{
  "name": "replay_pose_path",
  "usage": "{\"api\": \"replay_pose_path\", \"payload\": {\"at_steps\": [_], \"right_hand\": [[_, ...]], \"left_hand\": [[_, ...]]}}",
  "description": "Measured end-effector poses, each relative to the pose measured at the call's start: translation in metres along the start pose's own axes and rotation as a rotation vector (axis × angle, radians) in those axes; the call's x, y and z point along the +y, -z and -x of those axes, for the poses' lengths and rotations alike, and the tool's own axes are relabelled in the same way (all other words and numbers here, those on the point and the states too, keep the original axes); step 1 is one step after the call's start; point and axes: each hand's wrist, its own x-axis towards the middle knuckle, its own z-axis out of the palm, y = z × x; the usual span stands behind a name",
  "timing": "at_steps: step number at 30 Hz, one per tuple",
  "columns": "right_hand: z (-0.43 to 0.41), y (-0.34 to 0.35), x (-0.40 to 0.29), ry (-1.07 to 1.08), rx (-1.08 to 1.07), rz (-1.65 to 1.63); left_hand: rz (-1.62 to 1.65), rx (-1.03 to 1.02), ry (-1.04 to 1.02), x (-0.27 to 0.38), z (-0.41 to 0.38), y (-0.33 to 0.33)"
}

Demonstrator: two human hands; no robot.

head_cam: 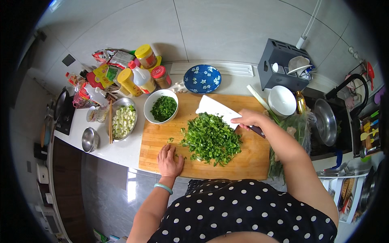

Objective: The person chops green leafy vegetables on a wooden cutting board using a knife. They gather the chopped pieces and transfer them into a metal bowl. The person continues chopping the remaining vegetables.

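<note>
My right hand (246, 119) grips a cleaver (218, 108) near the joint of blade and dark handle. Its broad blade leans over the far edge of a heap of chopped leafy greens (212, 139). The heap lies on a wooden cutting board (252, 164). My left hand (169, 161) rests flat on the board's near left part, holding nothing, beside a few stray green bits. On the board's far left corner stands a white bowl (147, 111) of finely chopped green herbs (164, 108).
Left of the board, chopsticks (110, 124) lie across a metal bowl of pale diced vegetable (124, 121), near a small metal bowl (90, 139). Behind are a blue flowered bowl (202, 79) and seasoning jars (146, 56). A white bowl (282, 100), scallion (258, 97) and sink (316, 148) lie right.
</note>
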Motion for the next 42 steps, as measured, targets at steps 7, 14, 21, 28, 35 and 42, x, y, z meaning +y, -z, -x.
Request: {"api": "replay_pose_path", "payload": {"at_steps": [7, 14, 21, 28, 35, 42], "right_hand": [[0.009, -0.001, -0.037, 0.363, 0.074, 0.668], [0.116, -0.009, -0.069, 0.267, 0.282, 0.965], [0.109, -0.097, -0.055, 0.016, 0.334, 0.376], [0.098, -0.135, -0.033, 0.013, 0.43, 0.457], [0.124, -0.135, -0.058, 0.08, 0.584, 0.323], [0.107, -0.157, -0.061, 0.02, 0.512, 0.405]], "left_hand": [[0.011, -0.005, -0.015, -0.005, 0.002, -0.004], [0.018, -0.014, -0.016, -0.006, 0.004, -0.003], [0.028, -0.023, -0.052, -0.009, 0.003, -0.005], [0.029, -0.009, -0.062, -0.011, 0.004, -0.006], [0.017, -0.022, -0.052, -0.009, 0.004, -0.003], [0.036, -0.014, -0.078, -0.01, 0.003, -0.003]]}}
